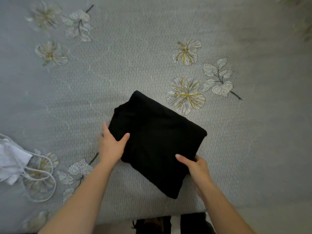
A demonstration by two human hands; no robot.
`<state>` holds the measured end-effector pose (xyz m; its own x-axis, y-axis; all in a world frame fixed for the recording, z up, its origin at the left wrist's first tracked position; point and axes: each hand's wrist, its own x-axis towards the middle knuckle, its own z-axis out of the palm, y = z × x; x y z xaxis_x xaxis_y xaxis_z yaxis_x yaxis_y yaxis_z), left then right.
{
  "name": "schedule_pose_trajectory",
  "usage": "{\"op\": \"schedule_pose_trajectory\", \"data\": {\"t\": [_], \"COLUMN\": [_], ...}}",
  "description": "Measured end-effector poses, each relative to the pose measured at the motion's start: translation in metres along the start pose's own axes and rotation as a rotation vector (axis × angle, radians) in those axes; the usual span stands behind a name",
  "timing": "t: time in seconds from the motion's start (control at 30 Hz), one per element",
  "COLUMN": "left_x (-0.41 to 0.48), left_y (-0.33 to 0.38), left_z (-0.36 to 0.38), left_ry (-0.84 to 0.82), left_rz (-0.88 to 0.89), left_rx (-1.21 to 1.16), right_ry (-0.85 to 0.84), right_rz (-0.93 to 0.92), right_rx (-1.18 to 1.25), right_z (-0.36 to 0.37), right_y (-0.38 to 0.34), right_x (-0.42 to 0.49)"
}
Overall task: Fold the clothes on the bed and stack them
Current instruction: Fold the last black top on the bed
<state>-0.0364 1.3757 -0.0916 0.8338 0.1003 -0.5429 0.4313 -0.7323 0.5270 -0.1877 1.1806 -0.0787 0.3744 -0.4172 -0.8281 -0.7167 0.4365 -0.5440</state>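
Note:
A black garment [157, 141], folded into a thick rectangle, lies tilted on the grey flowered bedspread [135, 56] near the bed's front edge. My left hand [111, 146] grips its left edge, thumb on top and fingers tucked under the fabric. My right hand [194, 166] holds the near right edge the same way, thumb on top. A white garment [11, 159] with a cord drawstring lies crumpled at the left edge of the view.
The white cord [49, 181] loops over the bedspread beside the white garment. The bed's front edge [152, 217] runs along the bottom, with dark shapes below it. The bedspread stretches away behind and to the right of the black garment.

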Motion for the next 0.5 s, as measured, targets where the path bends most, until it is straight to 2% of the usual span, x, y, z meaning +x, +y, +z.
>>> {"op": "schedule_pose_trajectory", "data": {"t": [0.07, 0.13, 0.2, 0.37, 0.5], "left_x": [-0.009, -0.026, -0.055, -0.165, -0.276], "left_y": [0.009, 0.017, 0.025, 0.037, 0.054], "left_z": [-0.011, -0.018, -0.017, 0.020, 0.074], "left_ry": [-0.082, -0.136, -0.196, -0.238, -0.328], "left_rz": [-0.114, -0.212, -0.229, -0.039, 0.081], "left_rx": [-0.294, -0.427, -0.487, -0.441, -0.425], "right_ry": [-0.024, 0.015, 0.052, 0.223, 0.256], "right_rz": [-0.001, -0.035, -0.078, -0.272, -0.287], "right_rx": [0.075, 0.120, 0.127, -0.058, -0.052], "right_z": [-0.006, -0.020, -0.041, -0.129, -0.234], "right_y": [0.000, -0.005, -0.014, -0.021, 0.015], "right_x": [-0.010, -0.019, -0.031, -0.081, -0.137]}}
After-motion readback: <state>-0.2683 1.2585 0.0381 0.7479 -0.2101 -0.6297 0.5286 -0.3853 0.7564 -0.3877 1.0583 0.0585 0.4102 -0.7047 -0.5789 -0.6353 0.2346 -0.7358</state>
